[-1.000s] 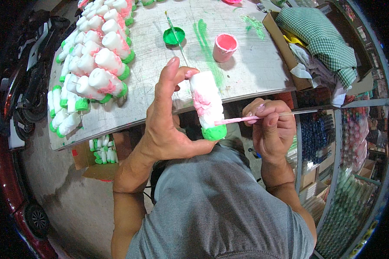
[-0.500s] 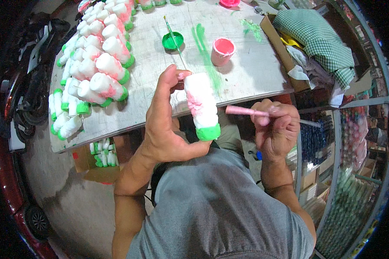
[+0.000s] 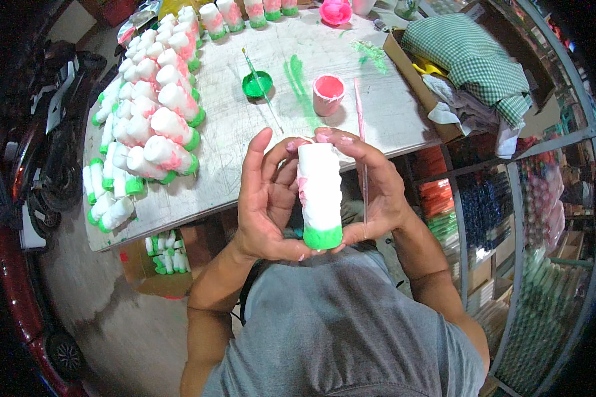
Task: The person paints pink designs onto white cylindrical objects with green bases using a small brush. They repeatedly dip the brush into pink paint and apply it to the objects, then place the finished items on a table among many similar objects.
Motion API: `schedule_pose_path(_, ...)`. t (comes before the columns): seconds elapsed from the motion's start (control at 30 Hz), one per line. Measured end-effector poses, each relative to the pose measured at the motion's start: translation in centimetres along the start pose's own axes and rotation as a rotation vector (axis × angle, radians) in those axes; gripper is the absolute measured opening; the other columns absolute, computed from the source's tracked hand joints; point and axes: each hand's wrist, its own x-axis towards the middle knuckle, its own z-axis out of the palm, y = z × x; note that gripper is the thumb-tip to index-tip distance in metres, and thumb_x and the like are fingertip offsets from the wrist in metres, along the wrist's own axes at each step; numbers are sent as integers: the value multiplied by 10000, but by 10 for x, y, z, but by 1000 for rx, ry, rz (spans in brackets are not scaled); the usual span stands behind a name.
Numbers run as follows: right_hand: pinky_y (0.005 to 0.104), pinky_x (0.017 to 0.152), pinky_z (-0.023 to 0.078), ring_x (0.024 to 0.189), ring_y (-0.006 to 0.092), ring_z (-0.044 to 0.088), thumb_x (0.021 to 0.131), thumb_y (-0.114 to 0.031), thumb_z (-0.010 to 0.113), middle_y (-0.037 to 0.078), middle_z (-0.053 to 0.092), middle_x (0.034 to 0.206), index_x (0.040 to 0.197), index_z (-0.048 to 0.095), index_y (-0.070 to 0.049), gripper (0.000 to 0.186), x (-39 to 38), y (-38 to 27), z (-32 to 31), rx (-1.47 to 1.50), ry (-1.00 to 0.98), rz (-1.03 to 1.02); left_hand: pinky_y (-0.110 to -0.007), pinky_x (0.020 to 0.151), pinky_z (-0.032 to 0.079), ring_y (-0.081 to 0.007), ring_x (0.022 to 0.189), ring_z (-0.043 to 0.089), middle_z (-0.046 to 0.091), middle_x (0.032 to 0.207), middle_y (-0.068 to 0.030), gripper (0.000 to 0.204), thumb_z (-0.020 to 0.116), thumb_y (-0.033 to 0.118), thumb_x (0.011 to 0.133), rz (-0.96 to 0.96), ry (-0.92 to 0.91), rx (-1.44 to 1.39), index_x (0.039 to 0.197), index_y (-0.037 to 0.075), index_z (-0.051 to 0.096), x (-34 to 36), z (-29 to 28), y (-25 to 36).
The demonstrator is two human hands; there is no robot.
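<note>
Between both hands stands a white pillar candle point(image 3: 322, 192) with a green base and a patch of pink on its raised left side. My left hand point(image 3: 261, 208) grips it by the wick end and the base, fingers above and thumb below. From the other side, my right hand point(image 3: 383, 188) touches the same two ends. A thin paintbrush point(image 3: 359, 106) is also tucked in the right hand, its pink end pointing away. Beyond the hands sit a pink paint cup point(image 3: 328, 104) and a green paint dish point(image 3: 249, 92), with another brush point(image 3: 248, 63) resting across the dish.
Rows of white, pink and green candles point(image 3: 169, 126) crowd the left of the table point(image 3: 218, 159). A cardboard box point(image 3: 414, 83) with checked cloth point(image 3: 467, 49) occupies the right side. Shelves point(image 3: 516, 218) stand at right; below the table, a box point(image 3: 149, 281) holds more candles.
My right hand has come left to the candle, swinging the brush from level to pointing away. The candle has moved slightly right and nearer me, turning so less pink shows.
</note>
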Motion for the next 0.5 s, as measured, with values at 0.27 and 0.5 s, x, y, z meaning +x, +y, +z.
schedule_pose_path(0.27, 509, 1160, 362, 1372, 401, 502, 606, -391, 931, 193, 549, 1461, 1485, 449, -22, 1068, 28, -24, -34, -364, -167, 58, -494, 1182, 329, -397, 1414, 439, 420, 1507, -279, 1438, 951, 167, 571, 125, -230, 918, 1618, 4, -22, 26, -4, 37)
schedule_pose_path(0.5, 490, 1147, 385, 1348, 391, 521, 606, -384, 934, 205, 539, 1458, 1490, 434, -18, 1079, 23, -7, -33, -217, -135, 68, -475, 1169, 361, -404, 1377, 493, 465, 1478, -292, 1362, 941, 150, 586, 101, -238, 949, 1613, -24, 64, 34, -4, 31)
